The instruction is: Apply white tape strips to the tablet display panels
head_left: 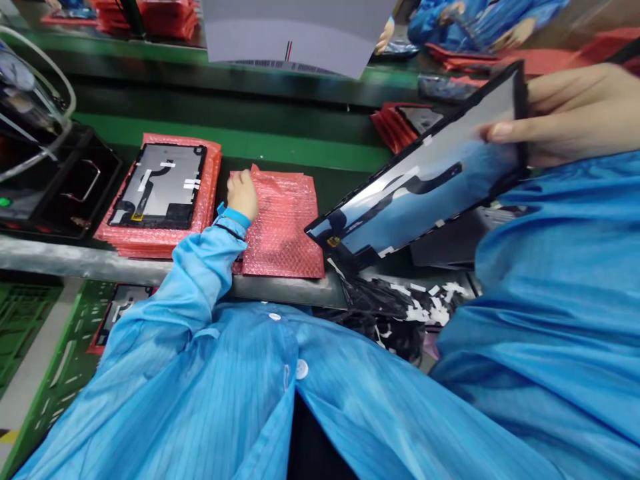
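Note:
My right hand [570, 113] grips a dark tablet panel [425, 180] by its upper right edge, thumb across its glossy face, holding it tilted above the bench. My left hand [243, 193] rests closed on the top left corner of a red bubble-wrap bag [283, 227] lying flat on the green bench; I cannot make out whether the fingers pinch the bag. To the left, another panel [160, 187] lies face down on a stack of red bubble-wrap bags [155, 243]. Both my arms wear blue sleeves.
A black fixture with cables [45, 173] stands at the far left. Peeled black and white film scraps [400, 307] pile at the bench's front edge. More red bags [395, 127] lie behind. Other people in blue [480, 23] work across the green conveyor [250, 143].

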A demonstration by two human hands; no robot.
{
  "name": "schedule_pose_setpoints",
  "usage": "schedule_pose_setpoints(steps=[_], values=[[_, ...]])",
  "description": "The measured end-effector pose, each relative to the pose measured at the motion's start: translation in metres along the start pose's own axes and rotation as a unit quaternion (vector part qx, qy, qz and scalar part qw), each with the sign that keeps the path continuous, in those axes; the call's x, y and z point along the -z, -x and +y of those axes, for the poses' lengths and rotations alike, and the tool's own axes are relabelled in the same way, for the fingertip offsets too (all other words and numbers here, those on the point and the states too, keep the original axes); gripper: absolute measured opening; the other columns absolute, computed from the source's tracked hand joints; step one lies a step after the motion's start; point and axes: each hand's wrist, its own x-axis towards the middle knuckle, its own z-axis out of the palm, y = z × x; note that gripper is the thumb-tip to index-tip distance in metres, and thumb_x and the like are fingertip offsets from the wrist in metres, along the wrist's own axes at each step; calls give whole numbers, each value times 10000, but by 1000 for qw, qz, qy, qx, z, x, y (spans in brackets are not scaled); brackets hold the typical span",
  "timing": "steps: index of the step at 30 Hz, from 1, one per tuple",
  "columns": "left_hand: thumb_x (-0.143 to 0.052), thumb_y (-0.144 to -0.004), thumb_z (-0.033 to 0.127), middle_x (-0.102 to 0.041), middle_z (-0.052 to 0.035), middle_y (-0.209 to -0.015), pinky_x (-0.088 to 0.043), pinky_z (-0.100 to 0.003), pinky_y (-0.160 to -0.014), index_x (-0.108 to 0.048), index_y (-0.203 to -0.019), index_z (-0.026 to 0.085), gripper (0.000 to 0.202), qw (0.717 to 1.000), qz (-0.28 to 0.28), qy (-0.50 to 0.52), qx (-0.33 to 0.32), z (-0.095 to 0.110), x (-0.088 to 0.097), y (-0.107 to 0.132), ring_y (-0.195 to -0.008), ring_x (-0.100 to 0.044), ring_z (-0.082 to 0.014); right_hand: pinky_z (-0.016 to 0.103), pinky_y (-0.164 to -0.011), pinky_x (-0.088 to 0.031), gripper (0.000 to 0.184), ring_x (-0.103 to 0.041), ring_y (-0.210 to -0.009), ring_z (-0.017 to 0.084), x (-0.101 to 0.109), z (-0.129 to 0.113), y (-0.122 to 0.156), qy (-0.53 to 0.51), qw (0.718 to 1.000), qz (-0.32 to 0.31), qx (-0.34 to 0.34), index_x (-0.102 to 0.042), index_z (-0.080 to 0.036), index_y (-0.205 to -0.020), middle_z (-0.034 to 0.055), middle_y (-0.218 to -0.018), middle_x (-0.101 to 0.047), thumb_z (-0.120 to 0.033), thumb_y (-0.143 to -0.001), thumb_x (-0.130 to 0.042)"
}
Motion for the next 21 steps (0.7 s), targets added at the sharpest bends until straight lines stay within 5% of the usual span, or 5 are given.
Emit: schedule_pose_setpoints(steps=[3,8,14,18,21], values=[[-537,-915,311,-305,-143,-1594,-112,-566,-1230,-451,-1416,186,523,991,-4,-48,-125,10,-8,4,-1498,-214,-312,212,-695,-619,232,-748,-774,163,-16,-22,2,-54,987,-130,-81,-775,-218,-744,-40,-736,-760,-42,-592,-783],[-581,-863,553,-289,-105,-1610,17,-705,-1165,-432,-1459,226,696,966,-181,-93,-162,10,-25,-2,-1502,-95,-418,168,-587,-563,350,-719,-622,101,-43,-43,1,-18,982,-121,-145,-751,-111,-797,-30,-723,-753,157,-701,-549],[-484,-929,315,-520,-216,-1383,-371,-507,-1105,-562,-1271,96,414,992,-17,-96,-76,7,16,49,-1312,-458,-349,111,-473,-486,258,-654,-481,70,-87,-36,-32,-39,952,-273,-130,-719,-24,-821,21,-616,-720,131,-691,-559],[-469,-940,389,-635,-233,-1117,-532,-440,-849,-643,-1082,56,401,976,-113,-182,39,3,35,95,-1087,-608,-363,123,-458,-468,170,-621,-467,62,-147,-30,-59,-53,903,-401,-143,-702,-32,-755,8,-583,-697,77,-626,-698],[-437,-950,285,-665,-206,-1059,-537,-409,-858,-668,-1024,79,318,970,-149,-190,35,-6,33,103,-1058,-636,-327,148,-501,-497,251,-630,-521,65,-197,-21,-79,-96,912,-365,-161,-681,-78,-675,-48,-584,-676,46,-498,-809]])
